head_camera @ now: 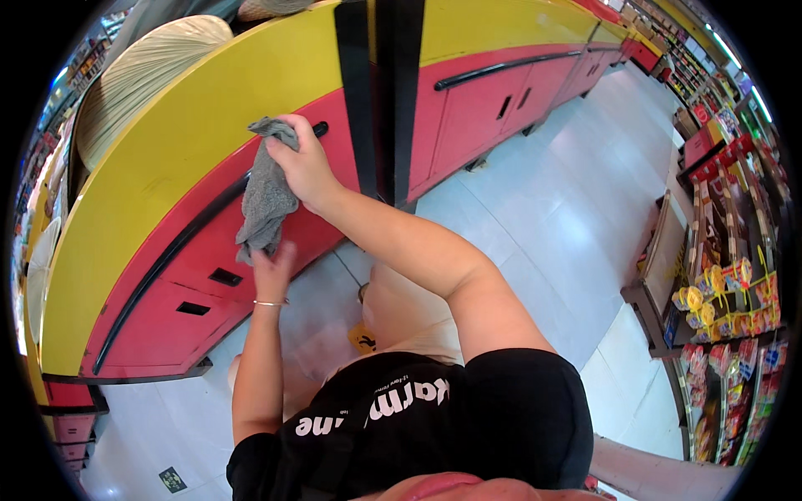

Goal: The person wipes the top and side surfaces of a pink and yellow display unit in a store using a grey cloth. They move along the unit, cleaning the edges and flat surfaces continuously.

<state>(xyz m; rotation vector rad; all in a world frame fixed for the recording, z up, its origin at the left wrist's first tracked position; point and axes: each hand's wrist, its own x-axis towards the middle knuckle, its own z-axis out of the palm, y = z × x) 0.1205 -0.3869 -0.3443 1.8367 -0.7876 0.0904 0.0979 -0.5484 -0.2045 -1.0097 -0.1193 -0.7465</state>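
A grey terry cloth [269, 188] hangs bunched in front of the red and yellow counter [207, 119]. My right hand [307, 160] grips its upper end, thumb on the near side. At the lower end, my left hand [272, 269] touches the cloth with its fingertips; blur hides whether it grips. A thin bangle [270, 303] circles my left wrist. Behind the cloth runs a black rail [169, 260] along the red panel, with dark recessed handles [225, 277] below it.
Pale straw hats or fans [150, 81] lie on the counter top. A black post [391, 94] separates this counter from another red cabinet [482, 119]. To the right, shelves hold packaged goods [720, 294]. A yellow floor sign [362, 338] shows beside my legs on the tiled floor [532, 206].
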